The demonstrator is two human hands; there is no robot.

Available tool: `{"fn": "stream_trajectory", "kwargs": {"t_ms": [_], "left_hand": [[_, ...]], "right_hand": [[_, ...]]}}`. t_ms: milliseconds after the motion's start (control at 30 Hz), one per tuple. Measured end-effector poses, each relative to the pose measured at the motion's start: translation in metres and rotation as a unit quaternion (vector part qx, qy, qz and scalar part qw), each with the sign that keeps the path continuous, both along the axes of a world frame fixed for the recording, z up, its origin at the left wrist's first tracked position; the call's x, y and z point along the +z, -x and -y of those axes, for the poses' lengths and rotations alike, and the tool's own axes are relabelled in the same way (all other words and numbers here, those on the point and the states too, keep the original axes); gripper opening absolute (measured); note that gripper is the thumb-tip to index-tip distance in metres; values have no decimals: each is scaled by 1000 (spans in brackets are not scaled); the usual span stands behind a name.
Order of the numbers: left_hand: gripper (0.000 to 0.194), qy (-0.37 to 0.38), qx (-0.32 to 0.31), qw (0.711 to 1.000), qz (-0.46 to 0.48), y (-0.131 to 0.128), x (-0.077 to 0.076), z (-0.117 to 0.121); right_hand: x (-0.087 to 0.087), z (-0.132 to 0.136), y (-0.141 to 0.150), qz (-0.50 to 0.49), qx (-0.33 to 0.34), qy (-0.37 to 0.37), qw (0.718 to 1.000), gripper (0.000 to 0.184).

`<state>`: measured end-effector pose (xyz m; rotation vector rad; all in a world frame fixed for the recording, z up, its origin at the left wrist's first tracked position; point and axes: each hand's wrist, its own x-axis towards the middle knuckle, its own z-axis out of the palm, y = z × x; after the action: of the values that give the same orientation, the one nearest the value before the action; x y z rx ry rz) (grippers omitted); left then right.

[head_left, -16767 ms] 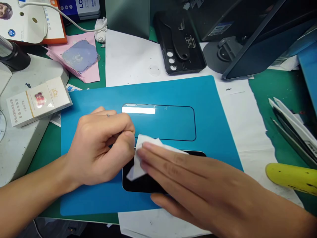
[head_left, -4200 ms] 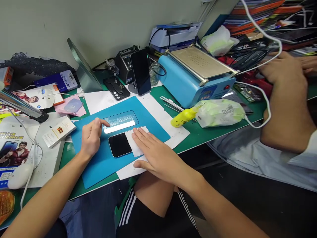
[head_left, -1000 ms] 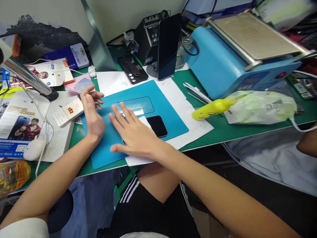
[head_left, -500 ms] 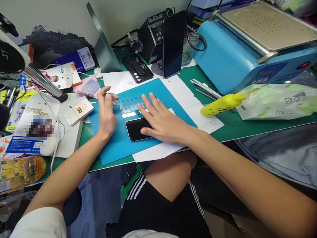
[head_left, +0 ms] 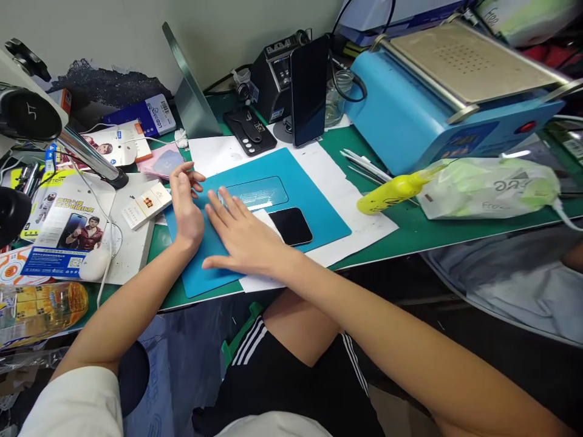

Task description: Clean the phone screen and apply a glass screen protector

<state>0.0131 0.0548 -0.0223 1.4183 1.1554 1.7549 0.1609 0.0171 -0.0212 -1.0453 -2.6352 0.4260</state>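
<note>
On the blue mat point(head_left: 325, 224), my right hand point(head_left: 246, 240) lies flat with its fingers spread, left of a phone point(head_left: 294, 226) with a dark screen. Under its palm shows the edge of a thin white sheet point(head_left: 267, 220); paper or cloth, I cannot tell. Just beyond the fingertips is a clear glass screen protector point(head_left: 264, 191) with a dark border, partly covered by the hand. My left hand point(head_left: 186, 209) rests on its side at the mat's left edge, fingers loosely bent and apart, nothing in it.
A cigarette pack point(head_left: 148, 203) and printed packaging lie left. Behind stand a propped dark phone point(head_left: 310, 91) and a black phone case point(head_left: 249, 130). At right are a yellow bottle point(head_left: 387, 194), a tissue pack point(head_left: 489, 188) and a blue heating machine point(head_left: 410, 115). A drink bottle point(head_left: 43, 312) lies front left.
My right hand has swept left across the mat, uncovering the phone's right part. The phone now sits further right. My left hand has barely moved, and the view has shifted slightly.
</note>
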Motion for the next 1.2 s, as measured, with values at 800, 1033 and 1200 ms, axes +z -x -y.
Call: {"fn": "stream_trajectory", "kwargs": {"t_ms": [800, 1033, 1200], "left_hand": [[56, 14, 6, 1000, 17, 0, 4, 0], [56, 22, 5, 1000, 22, 0, 5, 1], [55, 38, 15, 999, 18, 1, 4, -2]], "right_hand": [[-10, -23, -58, 22, -77, 21, 997, 111], [3, -8, 6, -6, -4, 26, 1000, 119], [3, 19, 4, -35, 37, 19, 999, 118]]}}
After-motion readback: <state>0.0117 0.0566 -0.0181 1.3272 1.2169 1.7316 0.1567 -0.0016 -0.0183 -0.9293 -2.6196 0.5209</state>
